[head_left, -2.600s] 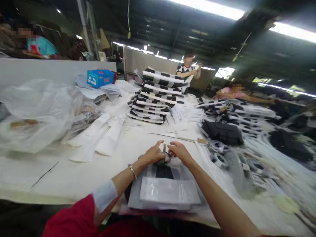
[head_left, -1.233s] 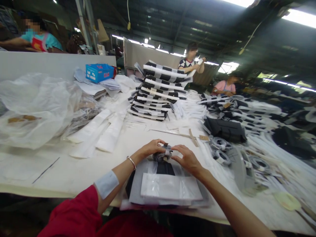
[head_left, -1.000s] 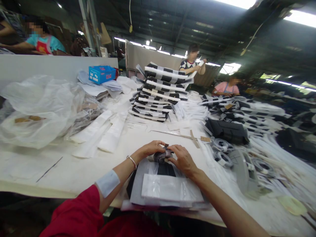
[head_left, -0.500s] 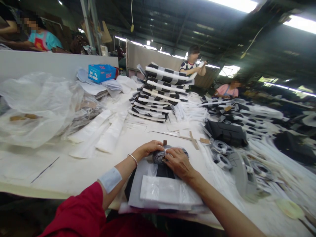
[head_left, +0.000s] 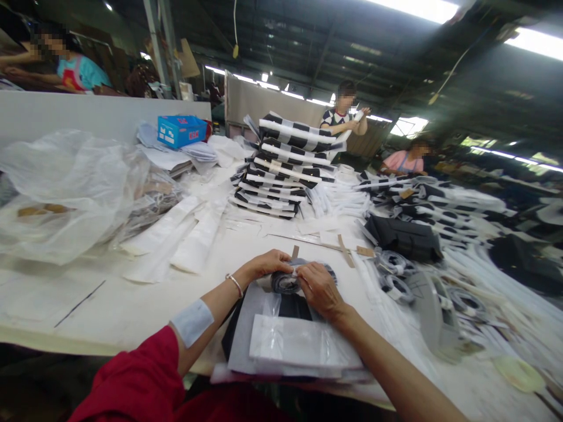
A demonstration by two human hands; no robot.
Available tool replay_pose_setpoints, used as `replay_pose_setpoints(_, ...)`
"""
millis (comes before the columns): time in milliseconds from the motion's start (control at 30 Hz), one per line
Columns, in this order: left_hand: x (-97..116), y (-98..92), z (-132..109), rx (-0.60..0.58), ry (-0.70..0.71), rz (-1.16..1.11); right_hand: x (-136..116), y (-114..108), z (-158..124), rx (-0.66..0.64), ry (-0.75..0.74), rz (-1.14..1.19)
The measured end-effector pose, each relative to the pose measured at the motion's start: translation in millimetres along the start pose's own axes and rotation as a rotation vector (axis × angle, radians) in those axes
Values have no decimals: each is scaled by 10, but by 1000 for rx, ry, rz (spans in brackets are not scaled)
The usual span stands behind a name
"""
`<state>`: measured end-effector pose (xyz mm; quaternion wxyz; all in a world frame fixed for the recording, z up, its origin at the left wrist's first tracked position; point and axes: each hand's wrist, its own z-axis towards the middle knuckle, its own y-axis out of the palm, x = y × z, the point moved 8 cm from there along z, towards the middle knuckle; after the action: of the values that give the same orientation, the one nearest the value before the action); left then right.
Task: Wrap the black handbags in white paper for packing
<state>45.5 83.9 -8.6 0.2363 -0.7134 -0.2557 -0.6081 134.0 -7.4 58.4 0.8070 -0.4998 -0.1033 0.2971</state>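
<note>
A grey coiled strap stands at the far end of the flat bundle in front of me. Around its left and upper side curls my left hand, fingers closed on it. My right hand grips it from the right, and the fingertips of both hands meet at a small white band on top. A narrow brown strip sticks up just behind the coil. Under my wrists lies the bundle of black and grey material, with a white sheet and clear plastic over it.
Striped black-and-white bundles are stacked at the back. To the right lie more coiled straps, a black folded piece and a grey tape dispenser-like object. Crumpled plastic and a blue box occupy the left. Other people work beyond.
My fingertips have shifted slightly at the top of the coil, and the brown bit by my right fingers no longer shows. More of the brown strip behind is visible.
</note>
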Motion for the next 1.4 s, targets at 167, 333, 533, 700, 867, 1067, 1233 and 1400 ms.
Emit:
replay_pose_setpoints(167, 16, -11, 7, 37, 36, 55, 14, -34, 6, 63, 33, -1)
replay_pose_setpoints(333, 17, 10, 4, 46, 49, 89, -24, -26, 34, 90, -28, 20)
replay_pose_setpoints(533, 35, 9, -35, 32, 36, 73, -16, 51, 50, 0, -38, -29)
replay_pose_setpoints(700, -23, -29, 42, 132, -25, 44, -78, 42, 79, -17, -83, -41)
replay_pose_setpoints(867, -33, -55, 84, 202, -57, -1, 63, -20, 128, 48, 109, 68)
replay_pose_setpoints(1067, -21, -78, 56, 212, -57, -20, 165, -1, 162, 31, 207, 186)
replay_pose_setpoints(1233, -85, -101, 108, 234, -110, 108, 98, 25, 153, -33, 111, 148)
replay_pose_setpoints(1400, -17, -114, 121, 378, -100, 363, 152, 144, 139, -143, 131, 83)
